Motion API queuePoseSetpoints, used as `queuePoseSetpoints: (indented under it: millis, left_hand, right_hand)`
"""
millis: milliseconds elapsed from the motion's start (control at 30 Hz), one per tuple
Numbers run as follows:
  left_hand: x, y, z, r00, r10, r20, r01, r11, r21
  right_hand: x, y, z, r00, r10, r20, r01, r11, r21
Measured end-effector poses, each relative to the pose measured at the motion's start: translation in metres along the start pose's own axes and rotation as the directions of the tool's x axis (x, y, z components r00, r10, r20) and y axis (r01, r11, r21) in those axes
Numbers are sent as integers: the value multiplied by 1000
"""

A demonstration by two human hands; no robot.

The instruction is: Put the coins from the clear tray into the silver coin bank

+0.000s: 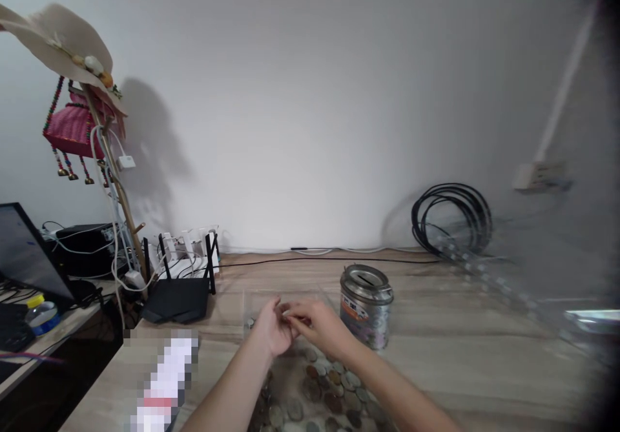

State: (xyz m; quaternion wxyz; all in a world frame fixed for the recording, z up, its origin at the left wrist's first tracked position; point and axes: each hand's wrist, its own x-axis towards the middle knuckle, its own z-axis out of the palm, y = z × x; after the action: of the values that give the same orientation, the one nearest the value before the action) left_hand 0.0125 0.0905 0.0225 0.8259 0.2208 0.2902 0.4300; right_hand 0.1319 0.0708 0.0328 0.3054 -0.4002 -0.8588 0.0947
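My left hand (pixel 275 330) is turned palm up and cupped, its fingers curled and partly hidden behind the other hand. My right hand (pixel 317 325) reaches over it with thumb and finger pinched together at the left fingers; whatever they hold is too small to make out. Many loose coins (pixel 334 377), silver and brownish, lie spread on the table below and between my forearms. Behind my hands stands a clear plastic box (pixel 248 306), with a small coin-like piece at its left side. Right of my hands is a metal tin (pixel 364 312) with a slotted lid.
A black router (pixel 177 296) with upright antennas stands at the back left, beside a wooden stand with a hat (pixel 72 38). A blurred-out item (pixel 165 380) lies at front left. A black cable coil (pixel 450 220) leans on the wall; a clear, studded strip (pixel 489 280) runs right.
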Motion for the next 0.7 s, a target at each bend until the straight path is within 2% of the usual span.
queuePoseSetpoints:
  millis: [100, 167, 233, 300, 333, 400, 467, 533, 633, 700]
  left_hand:
    - [1, -2, 0, 1000, -1, -29, 1, 1000, -1]
    - [-1, -2, 0, 1000, -19, -22, 19, 1000, 2]
    - [-4, -1, 0, 999, -49, -8, 50, 998, 28]
    - [-6, 1, -1, 998, -57, -12, 57, 997, 52]
    - [-7, 2, 0, 999, -41, -20, 42, 998, 55]
    - [-8, 3, 0, 999, -3, -37, 5, 999, 53]
    - [-9, 3, 1, 999, 10, -48, -7, 999, 52]
    - [-8, 3, 1, 998, 0, -57, 2, 999, 47]
    - [-8, 2, 1, 998, -6, -70, 8, 1000, 28]
    - [-7, 2, 0, 997, 4, -80, -3, 1000, 4]
  right_hand:
    - [-1, -3, -7, 998, -2, -55, -5, 994, -110]
    - [-3, 0, -20, 978, 29, -205, -76, 972, -221]
    - [-7, 11, -42, 904, 104, -415, -244, 922, -301]
    - [-13, 29, -66, 782, 223, -582, -470, 824, -316]
    - [-16, 40, -78, 722, 309, -619, -585, 751, -307]
    - [-22, 60, -94, 662, 445, -603, -697, 661, -278]
    - [-26, 74, -102, 663, 522, -536, -718, 646, -259]
    - [-27, 77, -103, 692, 516, -505, -695, 665, -273]
    - [-23, 63, -97, 696, 344, -630, -643, 690, -333]
    - [-19, 44, -86, 698, 212, -684, -555, 763, -330]
